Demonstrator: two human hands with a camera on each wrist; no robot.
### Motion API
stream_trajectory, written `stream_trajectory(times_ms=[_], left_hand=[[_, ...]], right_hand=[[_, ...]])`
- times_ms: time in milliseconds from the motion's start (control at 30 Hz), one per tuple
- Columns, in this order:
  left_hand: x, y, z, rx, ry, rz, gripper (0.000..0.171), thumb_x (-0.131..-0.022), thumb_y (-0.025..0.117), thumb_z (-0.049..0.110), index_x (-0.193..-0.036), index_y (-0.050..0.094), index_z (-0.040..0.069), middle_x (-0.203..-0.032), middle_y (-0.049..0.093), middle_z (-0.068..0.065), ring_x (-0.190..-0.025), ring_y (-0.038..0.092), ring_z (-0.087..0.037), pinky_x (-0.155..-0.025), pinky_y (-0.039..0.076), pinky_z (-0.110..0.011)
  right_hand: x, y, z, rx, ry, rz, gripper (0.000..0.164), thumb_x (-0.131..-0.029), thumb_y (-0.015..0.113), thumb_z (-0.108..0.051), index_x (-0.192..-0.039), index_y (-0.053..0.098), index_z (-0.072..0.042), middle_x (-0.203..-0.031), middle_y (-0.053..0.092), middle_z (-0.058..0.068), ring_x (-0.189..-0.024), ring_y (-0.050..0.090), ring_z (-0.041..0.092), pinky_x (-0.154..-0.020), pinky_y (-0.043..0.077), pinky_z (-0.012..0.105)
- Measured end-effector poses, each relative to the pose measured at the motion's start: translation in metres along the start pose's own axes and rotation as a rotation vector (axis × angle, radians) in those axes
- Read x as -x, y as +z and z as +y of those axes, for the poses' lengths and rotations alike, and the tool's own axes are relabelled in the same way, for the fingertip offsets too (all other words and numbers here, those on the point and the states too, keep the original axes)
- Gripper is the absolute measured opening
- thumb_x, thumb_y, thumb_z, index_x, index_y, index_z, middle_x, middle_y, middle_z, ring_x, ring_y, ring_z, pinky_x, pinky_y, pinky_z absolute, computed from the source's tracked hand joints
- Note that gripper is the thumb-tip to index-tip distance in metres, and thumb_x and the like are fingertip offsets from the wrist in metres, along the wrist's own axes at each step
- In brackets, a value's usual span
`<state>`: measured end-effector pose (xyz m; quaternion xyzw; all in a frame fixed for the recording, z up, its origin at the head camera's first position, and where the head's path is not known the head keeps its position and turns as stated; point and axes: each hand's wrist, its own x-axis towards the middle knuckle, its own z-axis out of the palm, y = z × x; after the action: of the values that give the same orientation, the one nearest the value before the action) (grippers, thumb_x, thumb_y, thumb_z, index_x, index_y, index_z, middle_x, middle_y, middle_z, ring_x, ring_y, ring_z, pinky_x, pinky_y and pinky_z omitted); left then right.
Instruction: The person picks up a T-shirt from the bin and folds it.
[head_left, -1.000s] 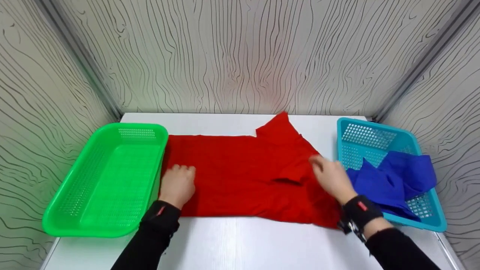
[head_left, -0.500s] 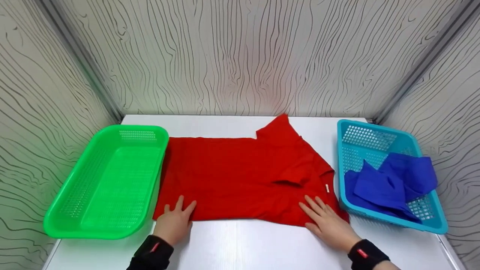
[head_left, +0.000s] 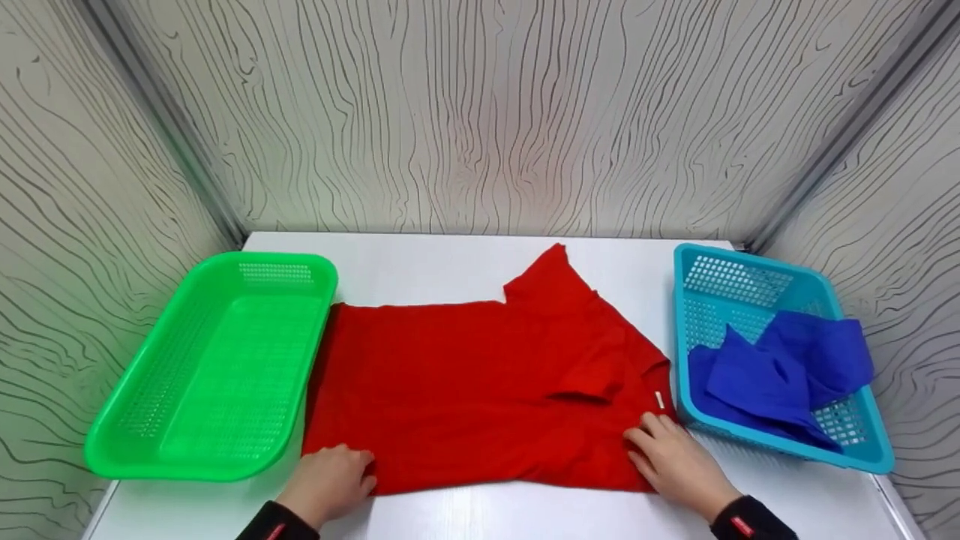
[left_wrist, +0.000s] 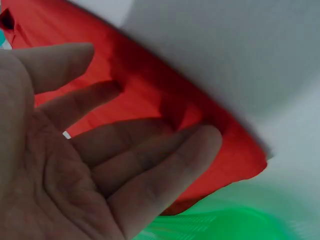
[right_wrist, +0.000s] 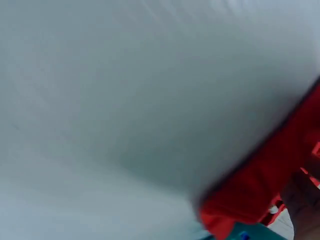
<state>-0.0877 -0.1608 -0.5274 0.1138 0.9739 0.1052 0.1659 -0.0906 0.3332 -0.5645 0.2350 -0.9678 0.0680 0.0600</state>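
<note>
A red T-shirt (head_left: 450,375) lies sideways on the white table, its neck end with a small white label (head_left: 660,400) toward the right. One sleeve (head_left: 551,277) points away from me and the other is folded over the body. My left hand (head_left: 330,484) rests on the near left corner; in the left wrist view its bent, loosely spread fingers (left_wrist: 165,172) touch the cloth. Near the neck end, my right hand (head_left: 679,469) presses its fingertips on the fabric. Only a dark part of that hand (right_wrist: 306,205) shows in the right wrist view.
A green basket (head_left: 97,442) stands at the left, beside the shirt's hem. At the right, a blue basket (head_left: 679,330) holds dark blue cloth (head_left: 761,375). Patterned panels (head_left: 480,112) enclose the table's back and sides.
The right hand has gone from above the shirt down onto its near side. Both hands have since drawn toward me, and the shirt has slid nearer with them.
</note>
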Motion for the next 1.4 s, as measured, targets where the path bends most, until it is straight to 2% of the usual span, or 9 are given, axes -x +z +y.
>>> stream_trajectory(times_ms=[100, 233, 400, 500, 700, 933, 1067, 1233, 1400], left_hand=[[-0.008, 0.002, -0.003, -0.071, 0.040, 0.188, 0.017, -0.089, 0.075, 0.018, -0.079, 0.064, 0.010, -0.067, 0.057, -0.004, -0.062, 0.060, -0.028, -0.059, 0.053, -0.048], [-0.027, 0.010, -0.008, -0.083, 0.048, 0.329, 0.016, -0.089, 0.075, 0.018, -0.098, 0.069, 0.006, -0.093, 0.064, -0.012, -0.083, 0.064, -0.034, -0.064, 0.057, -0.050], [-0.044, 0.021, -0.025, 0.001, -0.015, 0.342, 0.049, -0.088, 0.078, 0.019, -0.131, 0.062, 0.004, -0.134, 0.054, -0.023, -0.124, 0.049, -0.051, -0.090, 0.051, -0.064], [-0.049, 0.021, -0.039, 0.068, -0.050, 0.328, 0.055, -0.090, 0.076, 0.018, -0.138, 0.056, -0.001, -0.143, 0.046, -0.029, -0.129, 0.043, -0.059, -0.095, 0.047, -0.067], [-0.049, 0.007, -0.059, 0.120, -0.104, 0.253, 0.060, -0.094, 0.071, 0.019, -0.143, 0.048, -0.007, -0.141, 0.046, -0.035, -0.119, 0.051, -0.059, -0.096, 0.048, -0.063], [-0.045, 0.003, -0.068, 0.026, -0.079, 0.317, 0.051, -0.090, 0.074, 0.016, -0.133, 0.058, -0.007, -0.126, 0.051, -0.032, -0.107, 0.053, -0.055, -0.088, 0.052, -0.061], [-0.051, 0.004, -0.065, -0.033, -0.010, 0.394, 0.039, -0.085, 0.079, 0.017, -0.112, 0.066, -0.009, -0.122, 0.050, -0.029, -0.114, 0.046, -0.049, -0.085, 0.053, -0.057], [-0.058, 0.002, -0.061, -0.059, 0.069, 0.417, 0.038, -0.081, 0.083, 0.014, -0.104, 0.066, -0.010, -0.133, 0.052, -0.027, -0.129, 0.046, -0.051, -0.097, 0.049, -0.057], [-0.059, -0.001, -0.058, -0.055, 0.085, 0.376, 0.042, -0.079, 0.084, 0.010, -0.110, 0.061, -0.007, -0.109, 0.059, -0.023, -0.100, 0.061, -0.045, -0.087, 0.055, -0.052]], right_hand=[[-0.019, 0.005, -0.006, 0.031, -0.067, 0.101, 0.013, -0.084, 0.079, -0.014, -0.091, 0.068, -0.016, -0.087, 0.044, -0.006, -0.080, 0.047, 0.016, -0.069, 0.043, 0.035], [-0.046, 0.016, -0.017, 0.012, -0.120, 0.140, 0.017, -0.086, 0.077, -0.011, -0.101, 0.071, -0.011, -0.096, 0.055, 0.001, -0.091, 0.056, 0.022, -0.076, 0.050, 0.039], [-0.069, 0.026, -0.025, -0.082, -0.015, 0.041, 0.058, -0.091, 0.072, -0.009, -0.146, 0.054, -0.009, -0.153, 0.044, 0.019, -0.138, 0.042, 0.048, -0.109, 0.038, 0.060], [-0.074, 0.029, -0.027, -0.132, 0.076, -0.042, 0.062, -0.096, 0.068, -0.011, -0.153, 0.045, -0.012, -0.162, 0.032, 0.017, -0.145, 0.031, 0.049, -0.113, 0.029, 0.065], [-0.076, 0.028, -0.023, -0.128, 0.129, -0.073, 0.053, -0.099, 0.065, -0.019, -0.149, 0.050, -0.009, -0.145, 0.054, 0.015, -0.136, 0.046, 0.041, -0.113, 0.035, 0.058], [-0.082, 0.020, -0.016, -0.030, 0.163, -0.004, 0.058, -0.095, 0.070, -0.016, -0.148, 0.051, -0.008, -0.108, 0.064, 0.013, -0.098, 0.057, 0.033, -0.087, 0.042, 0.047], [-0.087, 0.020, -0.011, -0.018, 0.184, 0.011, 0.048, -0.092, 0.073, -0.018, -0.136, 0.059, -0.002, -0.106, 0.061, 0.018, -0.099, 0.054, 0.038, -0.082, 0.037, 0.052], [-0.092, 0.019, -0.005, -0.060, 0.136, 0.031, 0.019, -0.086, 0.077, -0.009, -0.090, 0.058, -0.008, -0.131, 0.054, 0.023, -0.134, 0.039, 0.054, -0.108, 0.025, 0.073], [-0.095, 0.016, -0.002, -0.100, 0.122, 0.003, 0.025, -0.082, 0.076, -0.006, -0.087, 0.052, -0.011, -0.126, 0.061, 0.018, -0.125, 0.051, 0.051, -0.108, 0.013, 0.079]])
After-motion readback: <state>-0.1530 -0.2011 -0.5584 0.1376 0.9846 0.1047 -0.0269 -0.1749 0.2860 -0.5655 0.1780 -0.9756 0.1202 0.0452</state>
